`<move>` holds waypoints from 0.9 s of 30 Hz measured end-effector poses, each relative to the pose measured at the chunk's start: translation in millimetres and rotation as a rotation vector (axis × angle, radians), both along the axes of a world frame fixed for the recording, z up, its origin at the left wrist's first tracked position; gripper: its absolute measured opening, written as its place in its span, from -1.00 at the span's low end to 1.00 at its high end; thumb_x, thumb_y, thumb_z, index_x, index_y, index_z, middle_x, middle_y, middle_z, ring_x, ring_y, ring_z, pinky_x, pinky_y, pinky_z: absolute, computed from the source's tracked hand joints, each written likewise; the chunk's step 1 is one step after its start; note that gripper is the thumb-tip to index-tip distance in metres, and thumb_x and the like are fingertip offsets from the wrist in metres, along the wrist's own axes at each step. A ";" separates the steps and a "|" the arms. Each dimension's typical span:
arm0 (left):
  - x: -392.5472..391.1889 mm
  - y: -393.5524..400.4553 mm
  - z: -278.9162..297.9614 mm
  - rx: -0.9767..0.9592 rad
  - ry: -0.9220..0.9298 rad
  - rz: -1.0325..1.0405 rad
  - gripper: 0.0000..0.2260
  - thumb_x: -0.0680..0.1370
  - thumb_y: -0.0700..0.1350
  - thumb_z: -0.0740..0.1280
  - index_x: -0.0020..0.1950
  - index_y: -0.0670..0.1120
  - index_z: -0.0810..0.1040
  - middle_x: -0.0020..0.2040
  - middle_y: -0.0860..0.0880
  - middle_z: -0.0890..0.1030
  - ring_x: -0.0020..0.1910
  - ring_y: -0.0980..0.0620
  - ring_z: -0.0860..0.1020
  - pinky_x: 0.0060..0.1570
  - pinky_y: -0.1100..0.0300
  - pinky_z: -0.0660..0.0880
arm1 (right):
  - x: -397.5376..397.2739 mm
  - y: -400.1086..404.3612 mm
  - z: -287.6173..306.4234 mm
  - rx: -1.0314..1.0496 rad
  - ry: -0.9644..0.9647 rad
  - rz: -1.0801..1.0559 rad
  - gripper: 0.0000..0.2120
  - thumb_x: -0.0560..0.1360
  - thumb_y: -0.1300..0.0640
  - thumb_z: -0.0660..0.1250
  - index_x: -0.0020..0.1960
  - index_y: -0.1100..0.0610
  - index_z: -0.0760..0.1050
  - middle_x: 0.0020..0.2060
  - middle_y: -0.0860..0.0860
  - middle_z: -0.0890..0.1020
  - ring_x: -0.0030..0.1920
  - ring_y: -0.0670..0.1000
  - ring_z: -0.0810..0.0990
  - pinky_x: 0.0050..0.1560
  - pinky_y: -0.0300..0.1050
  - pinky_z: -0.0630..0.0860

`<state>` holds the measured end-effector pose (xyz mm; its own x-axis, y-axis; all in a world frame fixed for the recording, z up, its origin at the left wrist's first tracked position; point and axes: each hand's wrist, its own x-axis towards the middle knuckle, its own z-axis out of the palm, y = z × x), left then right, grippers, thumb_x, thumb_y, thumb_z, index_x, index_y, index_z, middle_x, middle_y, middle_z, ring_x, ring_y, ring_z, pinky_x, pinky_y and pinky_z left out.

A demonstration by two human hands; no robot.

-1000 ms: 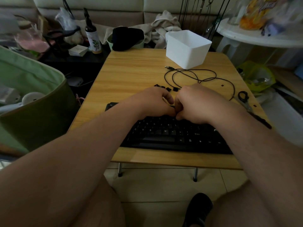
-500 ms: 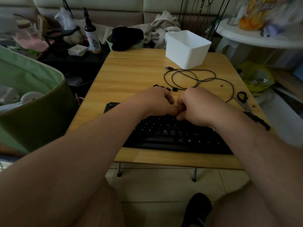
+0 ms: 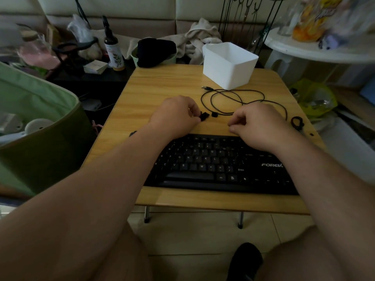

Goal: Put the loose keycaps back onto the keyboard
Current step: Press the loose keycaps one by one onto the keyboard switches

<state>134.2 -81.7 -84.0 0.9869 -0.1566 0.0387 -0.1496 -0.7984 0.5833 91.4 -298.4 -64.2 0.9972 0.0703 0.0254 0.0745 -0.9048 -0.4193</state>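
A cluttered room with a sofa behind surrounds a small wooden desk (image 3: pixel 162 86). The keyboard (image 3: pixel 221 165) lies along the desk's near edge and serves as the landmark. Beyond the keyboard's far right stands a white bin (image 3: pixel 229 65), and a black cable (image 3: pixel 233 100) loops between bin and keyboard.

The left hand (image 3: pixel 174 116) hovers just beyond the keyboard's top edge, its grip narrow, thumb and forefinger pinching at the small heap of loose keycaps (image 3: pixel 204 116); whether one cap is already lifted cannot be told. One more cap (image 3: pixel 214 114) sits just right of the heap. The right hand (image 3: pixel 257 126) hangs over the keyboard's top right, fingers curled; whether it holds anything cannot be told.

To do this step well, I judge it best to pick a single cap, turn it legend-up, find its empty socket, align the stem squarely and press straight down. A tilted press would likely jam it.
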 end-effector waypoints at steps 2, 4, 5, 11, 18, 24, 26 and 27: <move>5.1 -2.9 -2.4 0.071 -0.042 -0.001 -0.81 0.59 0.00 0.43 0.20 0.15 0.64 0.11 0.11 0.61 0.05 0.09 0.57 -0.26 0.28 0.43 | 2.1 -0.7 -2.9 0.002 -0.015 -0.013 -0.94 0.55 0.04 0.46 -0.02 -0.11 0.70 -0.08 -0.14 0.65 -0.02 -0.05 0.59 -0.01 -0.09 0.51; 10.7 -7.5 -7.8 0.145 -0.045 -0.034 -0.69 0.58 0.02 0.41 0.32 0.21 0.56 0.21 0.05 0.58 0.12 0.03 0.55 -0.15 0.20 0.50 | 4.2 -0.8 -4.3 0.004 -0.024 -0.020 -0.94 0.56 0.03 0.46 -0.01 -0.11 0.70 -0.09 -0.13 0.65 -0.04 -0.05 0.58 -0.04 -0.11 0.49; 12.1 -10.1 -11.3 0.183 -0.029 -0.055 -0.61 0.58 0.04 0.40 0.40 0.24 0.50 0.26 0.01 0.55 0.17 -0.01 0.55 -0.06 0.12 0.55 | 4.7 -0.8 -4.8 0.011 -0.027 -0.022 -0.94 0.56 0.03 0.45 -0.01 -0.11 0.69 -0.09 -0.14 0.64 -0.05 -0.06 0.58 -0.06 -0.12 0.49; 9.4 -19.8 -16.5 0.291 -0.080 -0.074 -0.65 0.60 0.12 0.36 0.41 0.25 0.54 0.25 -0.04 0.51 0.19 -0.07 0.53 0.13 -0.03 0.58 | 5.2 1.3 -6.0 0.034 -0.048 -0.024 -0.95 0.55 0.01 0.46 -0.01 -0.11 0.70 -0.13 -0.18 0.64 -0.10 -0.16 0.56 -0.18 -0.19 0.46; 4.7 -23.5 -16.0 0.296 -0.116 -0.026 -0.72 0.50 0.21 0.45 0.18 0.19 0.63 0.10 0.05 0.53 0.04 0.01 0.55 -0.12 0.07 0.52 | 2.3 3.2 -5.7 0.036 -0.051 -0.009 -0.97 0.55 -0.02 0.46 -0.03 -0.13 0.68 -0.13 -0.21 0.63 -0.13 -0.21 0.54 -0.25 -0.25 0.42; 1.6 -28.6 -14.1 0.316 -0.120 -0.020 -0.86 0.53 0.13 0.42 0.05 0.17 0.66 0.05 0.07 0.61 -0.01 0.01 0.60 -0.03 -0.03 0.64 | 0.5 4.9 -6.1 0.046 -0.058 0.011 -0.96 0.55 -0.01 0.46 -0.03 -0.12 0.69 -0.15 -0.22 0.62 -0.13 -0.22 0.54 -0.23 -0.25 0.44; 2.3 -28.4 -14.0 0.255 -0.125 -0.038 -0.86 0.54 0.13 0.41 0.06 0.16 0.66 0.00 0.10 0.62 -0.01 0.03 0.60 -0.02 0.00 0.63 | 1.0 3.0 -6.3 0.047 -0.078 0.002 -0.93 0.54 -0.01 0.47 0.01 -0.13 0.69 -0.16 -0.20 0.62 -0.13 -0.20 0.54 -0.21 -0.25 0.44; 2.9 -28.0 -12.9 0.179 -0.131 -0.050 -0.86 0.55 0.12 0.40 0.06 0.15 0.66 -0.04 0.12 0.62 -0.03 0.06 0.60 -0.04 0.05 0.61 | 1.0 1.9 -6.1 0.066 -0.100 0.002 -0.89 0.54 -0.02 0.47 0.06 -0.13 0.69 -0.16 -0.19 0.63 -0.12 -0.20 0.55 -0.19 -0.24 0.45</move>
<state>137.1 -109.7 -97.0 0.9662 -0.2208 0.1330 -0.2564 -0.8771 0.4062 92.3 -296.5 -70.3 0.9893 0.0676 0.1293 0.1210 -0.8752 -0.4685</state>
